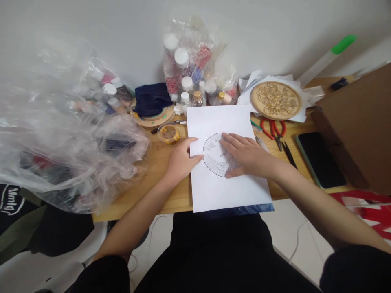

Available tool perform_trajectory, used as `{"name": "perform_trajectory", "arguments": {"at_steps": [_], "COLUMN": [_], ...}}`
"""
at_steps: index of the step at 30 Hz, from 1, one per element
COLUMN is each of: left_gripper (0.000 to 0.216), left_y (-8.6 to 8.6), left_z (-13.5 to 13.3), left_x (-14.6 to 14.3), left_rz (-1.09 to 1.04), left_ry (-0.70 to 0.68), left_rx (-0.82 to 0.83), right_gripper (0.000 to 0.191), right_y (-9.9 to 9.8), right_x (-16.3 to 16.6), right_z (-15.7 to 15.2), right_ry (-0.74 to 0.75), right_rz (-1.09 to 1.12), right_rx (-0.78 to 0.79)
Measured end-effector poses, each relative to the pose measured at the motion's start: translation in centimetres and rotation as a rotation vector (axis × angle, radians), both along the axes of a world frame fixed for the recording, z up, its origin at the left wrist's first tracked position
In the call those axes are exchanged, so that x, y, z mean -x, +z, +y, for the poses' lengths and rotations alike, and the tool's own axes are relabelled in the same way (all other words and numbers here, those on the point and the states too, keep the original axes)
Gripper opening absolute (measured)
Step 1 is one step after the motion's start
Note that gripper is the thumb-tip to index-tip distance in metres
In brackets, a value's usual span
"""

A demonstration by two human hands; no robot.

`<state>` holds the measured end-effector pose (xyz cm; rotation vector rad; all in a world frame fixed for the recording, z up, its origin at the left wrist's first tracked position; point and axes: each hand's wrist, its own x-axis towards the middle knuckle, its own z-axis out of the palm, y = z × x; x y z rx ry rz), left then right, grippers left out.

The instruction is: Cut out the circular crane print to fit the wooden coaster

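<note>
A white sheet of paper (pixel 220 195) lies on the wooden table, printed with a circular line drawing (pixel 212 162) of fine feather-like curves. My left hand (pixel 181 159) rests at the paper's left edge, its thumb and index finger apart and their tips on the sheet; its other fingers are hidden. Lying over the right part of the circle, my right hand (pixel 244 152) is flat with fingers stretched out, covering some of the drawing. Beneath the sheet, a dark blue piece (pixel 255 209) shows at the table's front edge.
A spool of golden thread or wire (pixel 169 134) stands left of the paper. Bagged bottles (pixel 186 61) stand behind, and a big clear plastic bag (pixel 76 150) bulges at left. Rightward are an embroidery hoop (pixel 276 100), red-handled pliers (pixel 275 131), black tweezers (pixel 288 154), a phone (pixel 320 158) and a cardboard box (pixel 360 126).
</note>
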<state>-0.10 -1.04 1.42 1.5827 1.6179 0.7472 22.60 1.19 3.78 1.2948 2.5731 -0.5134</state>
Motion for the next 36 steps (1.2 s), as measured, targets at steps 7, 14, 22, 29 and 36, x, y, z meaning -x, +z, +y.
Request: {"name": "perform_trajectory", "arguments": {"at_steps": [7, 14, 22, 29, 36], "left_gripper": [0.049, 0.045, 0.045, 0.043, 0.044], "left_y": [0.7, 0.4, 0.2, 0.3, 0.5], "left_z": [-0.5, -0.7, -0.6, -0.6, -0.7], "left_x": [0.1, 0.0, 0.1, 0.1, 0.0], "left_rz": [0.184, 0.193, 0.200, 0.188, 0.193], "left_ry": [-0.010, -0.010, -0.013, -0.011, -0.012], "left_rx": [-0.071, -0.061, -0.060, -0.059, -0.055], "right_gripper": [0.096, 0.089, 0.069, 0.074, 0.078], "right_y": [-0.3, 0.4, 0.0, -1.2, -1.4], "right_x": [-0.2, 0.5, 2.6, 2.9, 3.0], "right_z": [0.1, -0.1, -1.9, -2.6, -2.8], "right_ry": [0.014, -0.013, -0.155, -0.171, -0.173], "right_rz": [0.050, -0.011, 0.064, 0.047, 0.030], "right_rx": [-0.013, -0.038, -0.229, -0.302, -0.288]}}
